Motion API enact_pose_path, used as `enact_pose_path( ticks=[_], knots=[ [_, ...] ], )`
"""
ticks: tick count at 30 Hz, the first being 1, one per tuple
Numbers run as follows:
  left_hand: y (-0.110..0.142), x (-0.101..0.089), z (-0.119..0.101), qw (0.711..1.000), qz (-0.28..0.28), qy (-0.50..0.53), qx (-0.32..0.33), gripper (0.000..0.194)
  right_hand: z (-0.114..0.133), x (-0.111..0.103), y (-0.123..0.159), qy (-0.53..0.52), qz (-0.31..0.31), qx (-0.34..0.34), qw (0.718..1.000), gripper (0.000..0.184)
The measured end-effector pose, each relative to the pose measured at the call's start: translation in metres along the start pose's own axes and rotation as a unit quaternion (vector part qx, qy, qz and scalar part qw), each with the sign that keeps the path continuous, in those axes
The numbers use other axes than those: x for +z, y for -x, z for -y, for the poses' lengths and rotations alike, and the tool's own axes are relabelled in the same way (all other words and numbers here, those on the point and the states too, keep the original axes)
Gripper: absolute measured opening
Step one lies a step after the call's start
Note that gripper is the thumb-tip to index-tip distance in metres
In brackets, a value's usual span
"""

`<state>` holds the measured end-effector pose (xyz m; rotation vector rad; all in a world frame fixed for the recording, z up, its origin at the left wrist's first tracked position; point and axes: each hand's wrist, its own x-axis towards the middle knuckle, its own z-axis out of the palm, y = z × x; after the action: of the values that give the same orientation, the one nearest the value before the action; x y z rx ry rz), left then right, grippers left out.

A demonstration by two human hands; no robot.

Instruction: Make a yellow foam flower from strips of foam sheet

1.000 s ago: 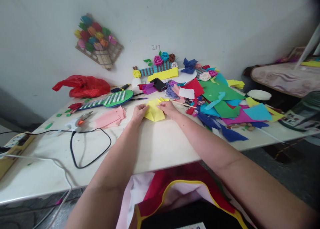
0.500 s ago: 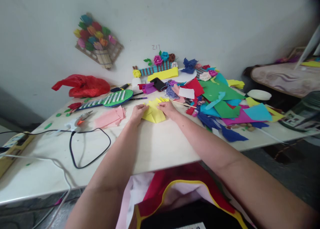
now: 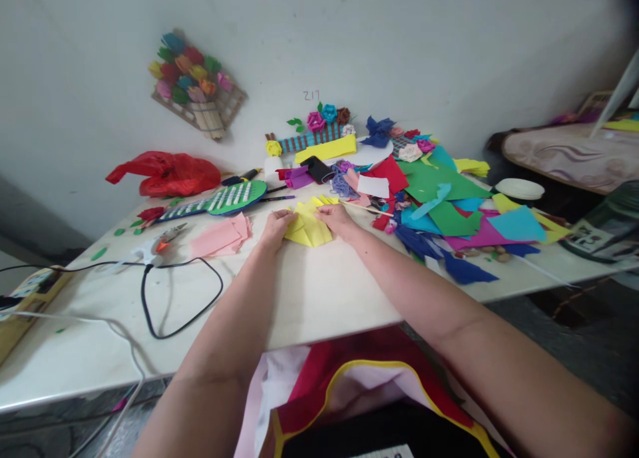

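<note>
A folded yellow paper (image 3: pixel 309 228) lies on the white table (image 3: pixel 309 291) between my two hands. My left hand (image 3: pixel 276 228) pinches its left edge with the fingers closed. My right hand (image 3: pixel 337 217) presses and pinches the paper's upper right part, fingers curled on it. Both forearms reach out from the bottom of the view.
Pink paper sheets (image 3: pixel 219 235) lie to the left, beside a glue gun (image 3: pixel 162 239) with a black cable (image 3: pixel 164 311). A heap of coloured paper scraps (image 3: pixel 439 205) fills the right side. A red plastic bag (image 3: pixel 167 173), a green woven piece (image 3: pixel 234 196) and paper flowers (image 3: pixel 322 118) sit near the wall.
The yellow paper has been folded in on itself a little and looks more bunched. Both hands stay on it in almost the same place.
</note>
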<state>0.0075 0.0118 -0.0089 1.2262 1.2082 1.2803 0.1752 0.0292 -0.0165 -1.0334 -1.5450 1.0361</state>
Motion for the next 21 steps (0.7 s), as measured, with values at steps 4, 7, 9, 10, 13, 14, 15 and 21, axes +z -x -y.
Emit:
enact_pose_path(
  ticks=[4, 7, 9, 10, 13, 14, 15, 21],
  knots=[
    [0.0006, 0.0004, -0.0008, 1.000, -0.002, 0.001, -0.004, 0.018, 0.0036, 0.0010, 0.0016, -0.037, -0.003, 0.029, 0.999, 0.027],
    [0.0003, 0.0005, -0.0005, 1.000, -0.004, 0.001, -0.005, 0.018, 0.0045, 0.0013, 0.0018, -0.045, -0.008, 0.038, 0.998, 0.028],
    [0.0003, 0.0006, -0.0004, 1.000, -0.006, 0.001, -0.004, 0.018, 0.0044, 0.0012, 0.0021, -0.046, -0.009, 0.044, 0.998, 0.029],
    [0.0004, 0.0007, -0.0006, 1.000, -0.005, 0.000, -0.003, 0.018, 0.0044, 0.0011, 0.0023, -0.046, -0.006, 0.044, 0.998, 0.029],
    [0.0012, 0.0011, -0.0017, 1.000, -0.001, 0.001, 0.000, 0.017, 0.0050, 0.0009, 0.0029, -0.053, 0.009, 0.043, 0.998, 0.030],
    [0.0014, 0.0012, -0.0020, 1.000, 0.000, 0.003, -0.001, 0.017, 0.0053, 0.0011, 0.0028, -0.055, 0.011, 0.046, 0.997, 0.030],
    [0.0015, 0.0014, -0.0022, 1.000, 0.000, 0.004, -0.002, 0.016, 0.0054, 0.0014, 0.0025, -0.056, 0.009, 0.050, 0.997, 0.030],
    [-0.0003, 0.0012, -0.0002, 1.000, -0.008, 0.004, -0.003, 0.016, 0.0029, 0.0033, 0.0000, -0.069, -0.008, 0.056, 0.996, 0.030]
  ],
)
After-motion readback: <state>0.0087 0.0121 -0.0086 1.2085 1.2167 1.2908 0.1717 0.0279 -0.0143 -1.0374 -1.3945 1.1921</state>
